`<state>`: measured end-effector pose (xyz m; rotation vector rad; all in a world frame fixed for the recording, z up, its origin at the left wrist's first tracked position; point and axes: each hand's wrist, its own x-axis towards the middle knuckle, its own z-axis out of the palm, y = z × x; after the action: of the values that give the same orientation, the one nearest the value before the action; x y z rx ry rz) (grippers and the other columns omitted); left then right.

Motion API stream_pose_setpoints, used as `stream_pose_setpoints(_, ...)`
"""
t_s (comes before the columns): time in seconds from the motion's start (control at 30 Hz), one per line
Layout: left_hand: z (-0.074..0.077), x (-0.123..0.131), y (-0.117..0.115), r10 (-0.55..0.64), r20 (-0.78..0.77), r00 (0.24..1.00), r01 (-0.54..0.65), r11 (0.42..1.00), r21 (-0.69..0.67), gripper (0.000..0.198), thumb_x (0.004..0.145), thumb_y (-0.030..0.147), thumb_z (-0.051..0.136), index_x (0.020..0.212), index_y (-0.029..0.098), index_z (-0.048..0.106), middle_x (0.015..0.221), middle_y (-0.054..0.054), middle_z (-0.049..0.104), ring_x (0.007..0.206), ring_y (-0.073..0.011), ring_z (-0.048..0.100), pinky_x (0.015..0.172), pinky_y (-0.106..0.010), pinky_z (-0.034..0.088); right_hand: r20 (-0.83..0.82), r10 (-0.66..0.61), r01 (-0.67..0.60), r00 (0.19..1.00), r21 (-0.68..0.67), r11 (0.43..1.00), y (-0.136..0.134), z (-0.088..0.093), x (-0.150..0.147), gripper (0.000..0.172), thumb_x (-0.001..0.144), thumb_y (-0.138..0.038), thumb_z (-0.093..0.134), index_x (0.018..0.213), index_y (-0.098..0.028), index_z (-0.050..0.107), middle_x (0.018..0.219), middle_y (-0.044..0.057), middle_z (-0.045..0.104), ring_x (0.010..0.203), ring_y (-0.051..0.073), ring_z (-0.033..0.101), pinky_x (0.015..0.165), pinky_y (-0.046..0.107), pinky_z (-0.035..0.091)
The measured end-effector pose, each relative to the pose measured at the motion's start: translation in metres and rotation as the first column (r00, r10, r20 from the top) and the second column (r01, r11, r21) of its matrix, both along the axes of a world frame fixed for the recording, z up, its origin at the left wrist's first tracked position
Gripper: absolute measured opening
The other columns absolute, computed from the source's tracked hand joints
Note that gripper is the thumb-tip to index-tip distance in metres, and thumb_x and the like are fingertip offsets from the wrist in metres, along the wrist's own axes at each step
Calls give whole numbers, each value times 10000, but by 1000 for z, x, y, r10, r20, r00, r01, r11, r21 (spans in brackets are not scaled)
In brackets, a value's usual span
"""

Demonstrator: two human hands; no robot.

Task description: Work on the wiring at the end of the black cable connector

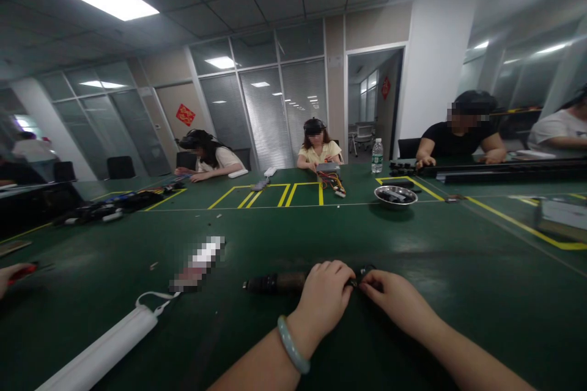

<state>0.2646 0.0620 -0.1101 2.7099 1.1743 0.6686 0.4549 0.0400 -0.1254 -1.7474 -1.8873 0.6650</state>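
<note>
In front of me on the green table lies a dark inline electric screwdriver (288, 283), its narrow metal tip toward the left. My left hand (326, 286) is wrapped over its rear part, and a pale green bangle sits on that wrist. Just right of it, my right hand (389, 293) pinches at the tool's back end with thumb and fingertips together. A dark looped piece (365, 270) shows behind those fingers. What the right fingertips hold is too small and dark to make out.
Left of my arms lie a white umbrella-like roll (105, 345) with a strap and a blurred-out item (199, 263). A metal bowl (397, 197) and a water bottle (376, 156) stand farther back. Another person's hand (11, 275) holds something red at far left. Several people sit around.
</note>
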Motion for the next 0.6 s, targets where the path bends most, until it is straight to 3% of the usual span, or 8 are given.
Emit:
stream_pose_setpoints(0.4, -2, -3, 1, 5, 3, 1000, -5, 1000, 4, 184, 886, 208, 590, 1063, 255, 578, 1079, 14, 598, 999, -187, 535, 898, -349, 413, -23, -1, -1, 1000, -64, 998, 0, 4, 1, 174, 869, -335, 540, 906, -234, 676, 850, 20, 723, 735, 187, 658, 607, 242, 422)
stream_pose_setpoints(0.6, -7, -2, 4, -4, 8, 1000, 4, 1000, 21, 192, 874, 214, 607, 1061, 251, 582, 1069, 7, 605, 992, -197, 539, 891, -353, 413, 13, 11, -11, 1000, -7, 1000, -4, 11, -3, 153, 855, -305, 541, 867, -233, 676, 842, 9, 719, 759, 185, 660, 647, 249, 436)
